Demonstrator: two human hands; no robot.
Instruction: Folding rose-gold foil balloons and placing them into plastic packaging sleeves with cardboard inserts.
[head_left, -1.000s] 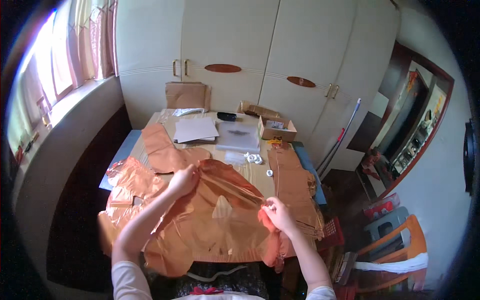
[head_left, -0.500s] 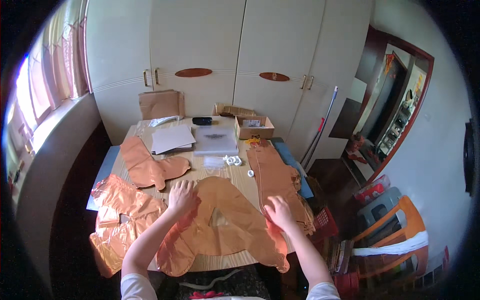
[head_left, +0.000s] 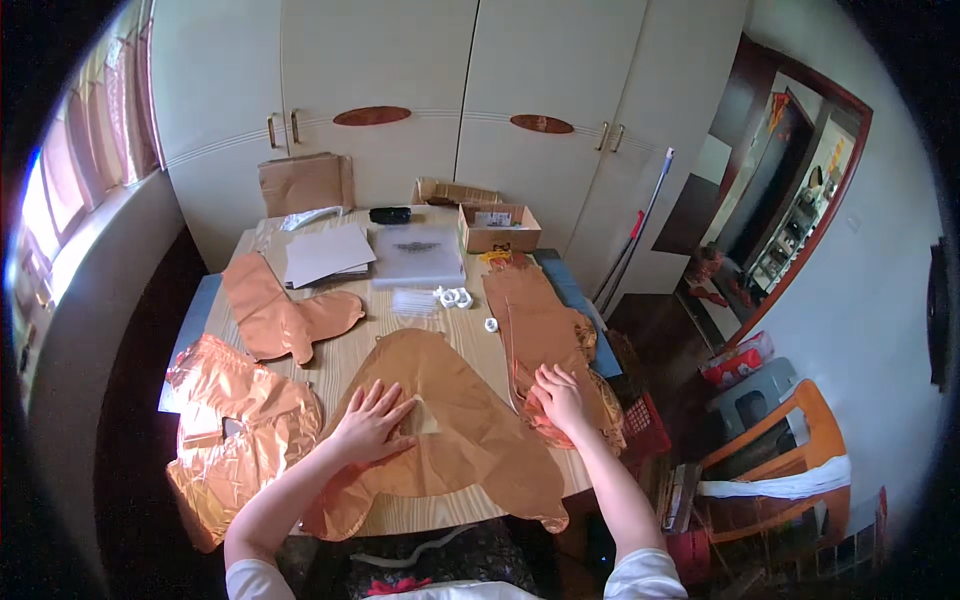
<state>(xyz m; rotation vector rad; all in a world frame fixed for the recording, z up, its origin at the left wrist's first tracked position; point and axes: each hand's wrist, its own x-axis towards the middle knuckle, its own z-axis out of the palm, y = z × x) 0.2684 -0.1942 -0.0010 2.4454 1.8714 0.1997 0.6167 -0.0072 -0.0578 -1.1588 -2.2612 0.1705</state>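
Note:
A flat, copper-coloured foil balloon [head_left: 478, 450] shaped like a letter A lies across the near middle of the table. My left hand [head_left: 372, 420] is spread on it, palm down, just left of its centre hole. Off the balloon's right edge, my right hand [head_left: 558, 398] rests on a stack of flat copper foil balloons [head_left: 541, 322], its fingers loosely bent and apart. At the near left lies a shinier, crumpled foil balloon [head_left: 265, 433] with a small hole. Behind it is another flat, bent foil balloon [head_left: 277, 318].
White sheets [head_left: 328, 256], a clear plastic case [head_left: 420, 262], a black object [head_left: 390, 215] and a cardboard box [head_left: 500, 228] stand along the table's far side. White tape rolls [head_left: 455, 298] sit mid-table beside clear strips [head_left: 413, 302]. A wooden chair [head_left: 790, 450] is at right.
My left hand has moved right, from the balloon's left edge onto its middle, and now lies flat. My right hand has shifted slightly right onto the stack. The whole view has tilted a little.

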